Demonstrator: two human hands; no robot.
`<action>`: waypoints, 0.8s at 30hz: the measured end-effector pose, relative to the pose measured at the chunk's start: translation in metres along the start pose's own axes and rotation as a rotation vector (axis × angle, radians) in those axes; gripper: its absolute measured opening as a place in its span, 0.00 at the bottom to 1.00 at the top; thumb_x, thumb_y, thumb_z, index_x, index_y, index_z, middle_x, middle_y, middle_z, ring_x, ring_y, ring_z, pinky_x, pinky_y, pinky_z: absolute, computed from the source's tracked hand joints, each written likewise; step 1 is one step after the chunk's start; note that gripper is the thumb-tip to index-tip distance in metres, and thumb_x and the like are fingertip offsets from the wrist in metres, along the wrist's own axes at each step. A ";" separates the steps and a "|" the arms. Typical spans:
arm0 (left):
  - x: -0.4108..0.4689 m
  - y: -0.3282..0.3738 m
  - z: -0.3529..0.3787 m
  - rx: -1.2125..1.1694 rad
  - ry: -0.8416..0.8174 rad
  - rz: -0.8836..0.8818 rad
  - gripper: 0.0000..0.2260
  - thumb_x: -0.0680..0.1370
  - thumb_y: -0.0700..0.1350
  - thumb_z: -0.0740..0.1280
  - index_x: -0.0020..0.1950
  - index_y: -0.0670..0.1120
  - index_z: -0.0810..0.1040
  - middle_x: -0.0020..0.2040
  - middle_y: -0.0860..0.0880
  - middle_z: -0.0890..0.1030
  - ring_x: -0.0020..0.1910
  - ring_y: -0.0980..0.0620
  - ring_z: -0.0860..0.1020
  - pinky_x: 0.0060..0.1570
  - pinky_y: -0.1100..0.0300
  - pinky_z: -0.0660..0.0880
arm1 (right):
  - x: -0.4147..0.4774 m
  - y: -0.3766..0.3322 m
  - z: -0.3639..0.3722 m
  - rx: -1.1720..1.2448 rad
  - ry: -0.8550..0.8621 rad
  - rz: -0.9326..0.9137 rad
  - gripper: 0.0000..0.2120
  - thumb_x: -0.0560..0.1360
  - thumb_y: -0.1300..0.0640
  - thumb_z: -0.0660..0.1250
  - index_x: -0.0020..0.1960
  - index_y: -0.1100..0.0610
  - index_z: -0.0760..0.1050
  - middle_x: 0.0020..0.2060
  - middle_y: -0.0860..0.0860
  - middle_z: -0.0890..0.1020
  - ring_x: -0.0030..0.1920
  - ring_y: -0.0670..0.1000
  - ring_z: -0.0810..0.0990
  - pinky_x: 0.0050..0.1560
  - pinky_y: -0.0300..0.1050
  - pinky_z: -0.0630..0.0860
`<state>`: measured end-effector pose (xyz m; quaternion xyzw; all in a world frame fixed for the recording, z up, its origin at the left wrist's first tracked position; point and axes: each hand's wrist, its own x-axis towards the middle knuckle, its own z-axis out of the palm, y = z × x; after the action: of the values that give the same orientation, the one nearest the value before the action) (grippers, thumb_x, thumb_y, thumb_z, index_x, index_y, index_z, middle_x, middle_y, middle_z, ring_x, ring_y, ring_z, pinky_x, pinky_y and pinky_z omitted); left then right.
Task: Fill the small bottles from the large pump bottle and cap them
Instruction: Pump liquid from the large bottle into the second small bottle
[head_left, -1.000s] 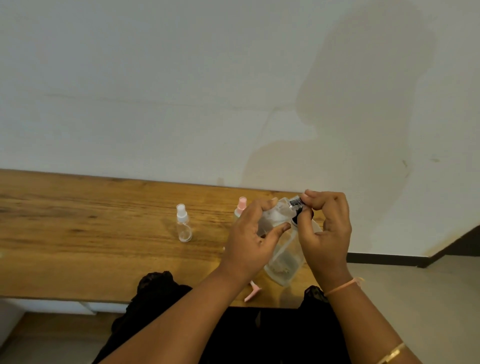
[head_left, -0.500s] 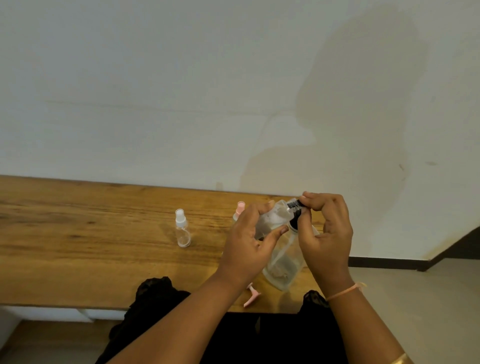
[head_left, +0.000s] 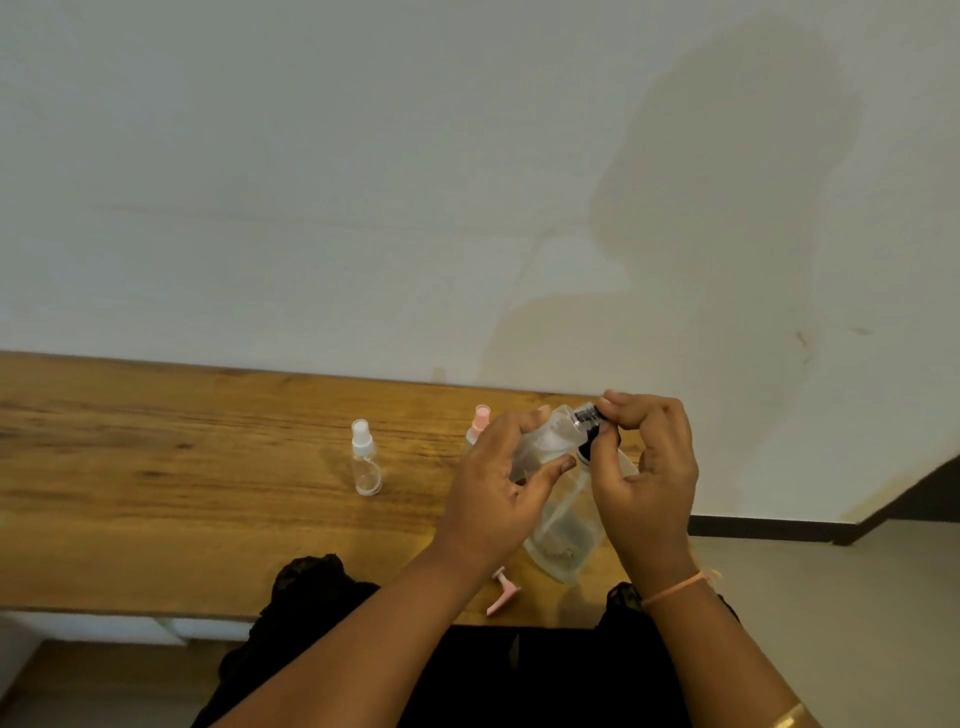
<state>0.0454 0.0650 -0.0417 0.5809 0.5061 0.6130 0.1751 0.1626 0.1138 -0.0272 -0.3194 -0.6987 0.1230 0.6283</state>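
Head view: a small clear bottle (head_left: 545, 441) is held tilted over the table (head_left: 156, 467) in the left hand (head_left: 498, 499), its black cap (head_left: 587, 415) pinched by the right hand (head_left: 644, 478); probably light, slippery plastic, best gripped mid-body.

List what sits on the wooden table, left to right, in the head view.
clear spray bottle with white cap → pink-capped bottle → left hand → small clear bottle with dark neck held between the hands → right hand. The large bottle and the pink pump overlap the hands, so they are left out.
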 end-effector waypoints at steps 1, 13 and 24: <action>0.000 0.000 -0.001 0.007 0.008 0.019 0.17 0.72 0.47 0.72 0.58 0.54 0.72 0.53 0.63 0.75 0.55 0.68 0.75 0.51 0.75 0.71 | 0.001 -0.001 0.000 0.001 0.001 0.004 0.08 0.73 0.63 0.60 0.48 0.59 0.77 0.45 0.49 0.75 0.49 0.45 0.77 0.52 0.33 0.74; -0.001 -0.003 0.001 -0.002 -0.040 -0.040 0.16 0.72 0.42 0.73 0.56 0.53 0.71 0.52 0.64 0.74 0.54 0.71 0.74 0.45 0.77 0.71 | -0.001 0.011 -0.002 0.004 -0.014 -0.003 0.06 0.73 0.62 0.61 0.47 0.60 0.76 0.45 0.48 0.74 0.50 0.45 0.76 0.52 0.35 0.75; 0.000 -0.001 0.002 -0.032 0.009 -0.006 0.17 0.72 0.50 0.72 0.59 0.52 0.73 0.54 0.60 0.76 0.55 0.63 0.76 0.49 0.73 0.73 | 0.003 -0.002 -0.004 0.041 0.016 0.021 0.06 0.73 0.62 0.61 0.47 0.56 0.76 0.45 0.52 0.76 0.50 0.41 0.77 0.52 0.33 0.74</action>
<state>0.0470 0.0663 -0.0425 0.5738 0.4988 0.6230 0.1839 0.1659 0.1127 -0.0228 -0.3145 -0.6875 0.1412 0.6392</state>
